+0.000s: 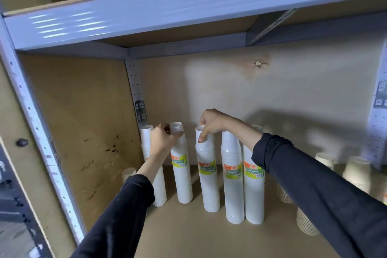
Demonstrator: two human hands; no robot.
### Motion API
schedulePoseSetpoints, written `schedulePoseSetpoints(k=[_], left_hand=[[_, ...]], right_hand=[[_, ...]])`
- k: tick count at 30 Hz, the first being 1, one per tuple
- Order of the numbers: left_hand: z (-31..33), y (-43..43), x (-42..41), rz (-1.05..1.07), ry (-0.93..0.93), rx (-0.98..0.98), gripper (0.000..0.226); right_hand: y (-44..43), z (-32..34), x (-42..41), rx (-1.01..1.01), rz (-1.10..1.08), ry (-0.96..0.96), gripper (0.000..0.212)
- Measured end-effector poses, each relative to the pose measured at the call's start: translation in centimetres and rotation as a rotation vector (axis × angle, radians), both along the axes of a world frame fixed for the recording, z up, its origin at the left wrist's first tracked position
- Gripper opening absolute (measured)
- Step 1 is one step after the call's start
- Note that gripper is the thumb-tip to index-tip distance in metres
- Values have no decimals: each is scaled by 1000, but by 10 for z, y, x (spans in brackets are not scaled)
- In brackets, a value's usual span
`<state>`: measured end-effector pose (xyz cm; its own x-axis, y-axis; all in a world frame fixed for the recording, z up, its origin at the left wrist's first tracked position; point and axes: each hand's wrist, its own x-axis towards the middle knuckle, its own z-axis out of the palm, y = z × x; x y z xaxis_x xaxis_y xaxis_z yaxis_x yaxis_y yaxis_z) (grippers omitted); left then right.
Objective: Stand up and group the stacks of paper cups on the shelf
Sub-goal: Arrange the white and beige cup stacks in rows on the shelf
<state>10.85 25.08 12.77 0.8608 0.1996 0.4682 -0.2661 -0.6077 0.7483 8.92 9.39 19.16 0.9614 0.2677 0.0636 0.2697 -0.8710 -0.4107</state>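
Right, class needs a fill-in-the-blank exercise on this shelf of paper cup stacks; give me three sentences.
1. The number of white wrapped stacks standing upright is ____.
2. The left hand grips the stack that is ____ from the left.
3. The right hand holds the top of the ____ stack.

Missing words: five; second; third (middle)

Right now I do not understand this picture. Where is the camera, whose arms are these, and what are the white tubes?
There is one picture, from a camera worn on a person's head, looking forward and down. No machine: two bare hands in dark sleeves. The white tubes are wrapped stacks of paper cups, five of them upright on the shelf board. The left hand grips the top of the second stack; the right hand pinches the top of the third stack. Beige cups sit to the right.
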Motion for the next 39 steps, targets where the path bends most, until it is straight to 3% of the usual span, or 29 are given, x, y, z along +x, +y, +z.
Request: schedulePoseSetpoints(k=[3, 6, 9, 11, 13, 16, 26, 31, 39], left_hand=[[8, 4, -19, -5, -52, 10, 39], [17, 7, -38, -15, -83, 32, 41], [19, 8, -56, -55, -95, 31, 41], [18, 6, -69, -85, -78, 37, 39], [14, 1, -80, -110, -59, 73, 39], [10, -11, -93, -131, -62, 93, 38], [3, -69, -106, -252, -83, 57, 36], [-5, -89, -104, -264, -56, 28, 37], [-8, -90, -93, -323, -12, 29, 43]], right_hand=[[0, 4, -12, 43, 12, 4, 42], [-3, 7, -24, 76, 2, -15, 34], [-7, 8, -39, 126, -1, -22, 42], [-13, 9, -47, 135, -16, -37, 24], [-21, 10, -59, 119, -17, -38, 32], [-38, 8, -72, 130, -24, -27, 19], [-100, -6, -95, 244, -84, -38, 42], [-113, -25, -93, 329, -114, -90, 42], [-116, -61, -87, 642, -96, -155, 45]])
